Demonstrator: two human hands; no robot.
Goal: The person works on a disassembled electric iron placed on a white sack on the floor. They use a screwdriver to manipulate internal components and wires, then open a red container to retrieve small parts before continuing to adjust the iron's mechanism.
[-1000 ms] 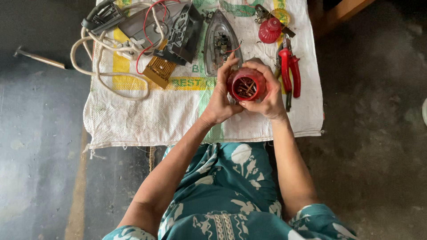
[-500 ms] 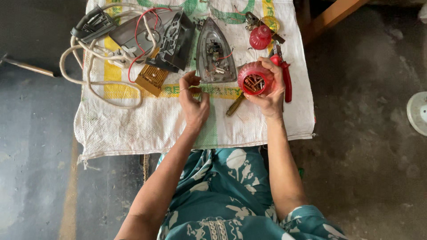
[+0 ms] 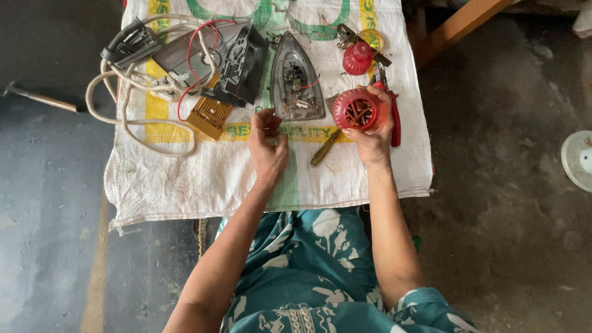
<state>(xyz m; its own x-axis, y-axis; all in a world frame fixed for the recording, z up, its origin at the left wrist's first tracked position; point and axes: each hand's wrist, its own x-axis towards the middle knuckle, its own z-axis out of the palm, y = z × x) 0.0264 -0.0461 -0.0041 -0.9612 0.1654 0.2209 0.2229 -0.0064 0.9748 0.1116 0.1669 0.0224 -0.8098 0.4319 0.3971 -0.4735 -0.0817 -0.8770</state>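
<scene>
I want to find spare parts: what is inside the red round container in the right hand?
The red round container, held by the right hand, shows small brownish metal pieces, maybe screws. Its bottom is hidden under them.

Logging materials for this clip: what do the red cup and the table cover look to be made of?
Red cup, in the right hand: probably moulded plastic, judging by its even glossy red and ribbed wall. Cover: seemingly a woven plastic sack, matte white, with visible weave, printed colour bands and frayed edges.
</scene>
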